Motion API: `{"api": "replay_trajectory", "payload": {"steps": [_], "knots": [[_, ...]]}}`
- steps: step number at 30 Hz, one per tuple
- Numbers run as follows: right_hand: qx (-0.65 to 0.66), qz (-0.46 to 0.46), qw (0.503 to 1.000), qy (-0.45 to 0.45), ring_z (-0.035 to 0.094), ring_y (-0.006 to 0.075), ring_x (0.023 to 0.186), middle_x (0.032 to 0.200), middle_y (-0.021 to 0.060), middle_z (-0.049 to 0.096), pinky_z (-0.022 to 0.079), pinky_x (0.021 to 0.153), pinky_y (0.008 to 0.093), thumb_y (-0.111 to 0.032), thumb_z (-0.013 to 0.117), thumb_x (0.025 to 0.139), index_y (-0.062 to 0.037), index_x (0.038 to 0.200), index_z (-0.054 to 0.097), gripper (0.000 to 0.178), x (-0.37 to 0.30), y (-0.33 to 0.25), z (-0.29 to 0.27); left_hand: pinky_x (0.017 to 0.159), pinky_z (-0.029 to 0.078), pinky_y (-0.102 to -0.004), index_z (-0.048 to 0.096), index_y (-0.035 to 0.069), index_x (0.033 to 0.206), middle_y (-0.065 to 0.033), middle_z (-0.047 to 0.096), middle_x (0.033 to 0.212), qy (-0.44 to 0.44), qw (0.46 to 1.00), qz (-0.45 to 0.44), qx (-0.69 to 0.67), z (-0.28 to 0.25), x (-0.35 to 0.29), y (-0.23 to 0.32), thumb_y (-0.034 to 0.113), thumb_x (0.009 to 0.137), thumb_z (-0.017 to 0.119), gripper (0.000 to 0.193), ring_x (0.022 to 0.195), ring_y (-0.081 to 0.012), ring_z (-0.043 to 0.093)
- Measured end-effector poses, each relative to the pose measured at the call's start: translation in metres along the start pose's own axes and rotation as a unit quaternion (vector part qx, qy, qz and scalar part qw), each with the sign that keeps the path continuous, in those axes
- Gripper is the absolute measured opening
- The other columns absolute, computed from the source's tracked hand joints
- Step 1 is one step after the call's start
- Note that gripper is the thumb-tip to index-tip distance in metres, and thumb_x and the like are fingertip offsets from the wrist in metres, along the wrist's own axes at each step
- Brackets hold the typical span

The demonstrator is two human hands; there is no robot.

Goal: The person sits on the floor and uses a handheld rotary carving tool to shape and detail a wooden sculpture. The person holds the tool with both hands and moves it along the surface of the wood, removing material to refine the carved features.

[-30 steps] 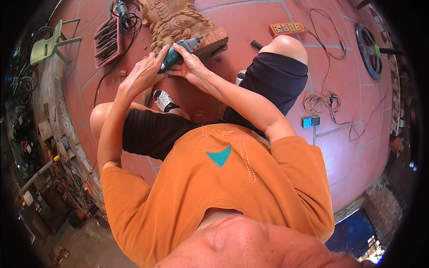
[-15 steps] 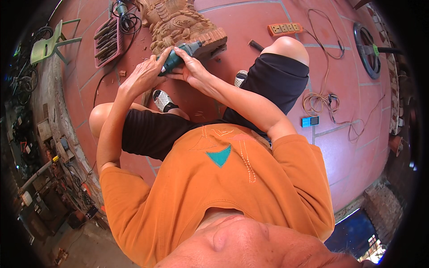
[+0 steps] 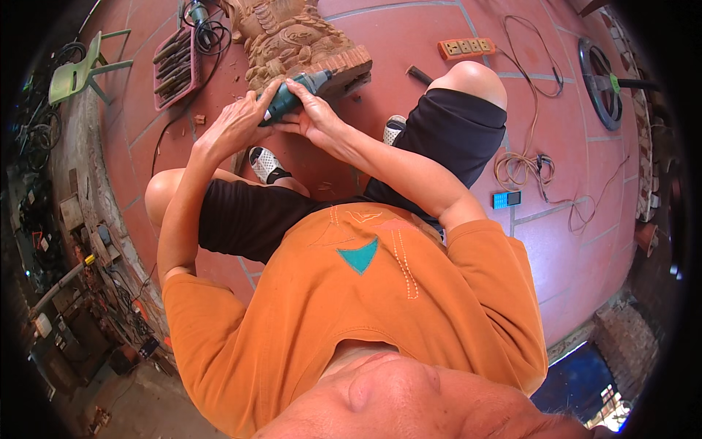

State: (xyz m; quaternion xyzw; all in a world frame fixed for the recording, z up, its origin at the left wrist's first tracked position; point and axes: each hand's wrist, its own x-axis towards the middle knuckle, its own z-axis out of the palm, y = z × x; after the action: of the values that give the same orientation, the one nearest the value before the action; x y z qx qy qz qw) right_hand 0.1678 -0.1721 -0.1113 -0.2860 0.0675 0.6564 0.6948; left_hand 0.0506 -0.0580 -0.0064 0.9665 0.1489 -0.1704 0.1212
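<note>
My left hand is closed around the rear of a green handheld rotary grinder. My right hand grips the same tool from the other side, its thumb lying along the upper body. The grinder's grey nose points up and to the right, close to the base of a carved wooden sculpture. Whether a bit at the nose touches the wood I cannot tell. Some of the fingers under the tool are hidden.
Left of the sculpture lies a pink basket of carving tools, with a corded power tool above it. A green chair stands far left. At right are an orange power strip, coiled cord, a blue phone and a black wheel.
</note>
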Motion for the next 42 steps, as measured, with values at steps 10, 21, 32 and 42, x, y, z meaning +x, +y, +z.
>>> {"api": "replay_trajectory", "payload": {"steps": [10,21,32,42], "knots": [[-0.003,-0.015,1.0,-0.003,0.07,0.0309,0.092,0.103,0.0082,0.066,0.059,0.08,0.0518,-0.043,0.068,0.091,-0.0098,0.112,0.061,0.04,0.007,-0.005,0.004,0.08,0.052,-0.0488,0.02,0.012,0.154,-0.025,0.058,0.105,0.013,1.0,-0.008,0.01,-0.003,0.003,0.0,0.015,0.074,0.076,0.098,0.096,-0.0427,0.063],[0.007,-0.023,1.0,-0.004,0.069,0.0309,0.091,0.1,0.0077,0.066,0.059,0.08,0.054,-0.043,0.069,0.09,-0.0128,0.108,0.06,0.036,0.018,-0.007,0.005,0.082,0.053,-0.0499,0.021,0.01,0.153,-0.03,0.058,0.106,0.016,1.0,-0.019,0.008,-0.003,0.01,-0.004,0.013,0.074,0.077,0.096,0.096,-0.0464,0.063],[-0.005,0.005,1.0,0.002,0.068,0.0296,0.098,0.109,0.0077,0.065,0.057,0.086,0.0526,-0.039,0.066,0.093,-0.0141,0.115,0.059,0.034,0.009,-0.004,0.0,0.082,0.052,-0.0493,0.02,0.013,0.154,-0.0258,0.058,0.105,-0.005,1.0,-0.009,-0.002,-0.005,0.004,0.0,0.015,0.075,0.076,0.097,0.097,-0.0437,0.062],[0.001,-0.005,1.0,0.004,0.067,0.0301,0.099,0.107,0.0096,0.065,0.059,0.083,0.0513,-0.042,0.069,0.09,-0.0095,0.114,0.06,0.041,-0.004,0.001,0.001,0.084,0.052,-0.0498,0.022,0.013,0.154,-0.0282,0.059,0.109,0.0,1.0,0.01,-0.01,0.001,0.0,-0.001,0.019,0.08,0.073,0.089,0.099,-0.0449,0.063]]}}
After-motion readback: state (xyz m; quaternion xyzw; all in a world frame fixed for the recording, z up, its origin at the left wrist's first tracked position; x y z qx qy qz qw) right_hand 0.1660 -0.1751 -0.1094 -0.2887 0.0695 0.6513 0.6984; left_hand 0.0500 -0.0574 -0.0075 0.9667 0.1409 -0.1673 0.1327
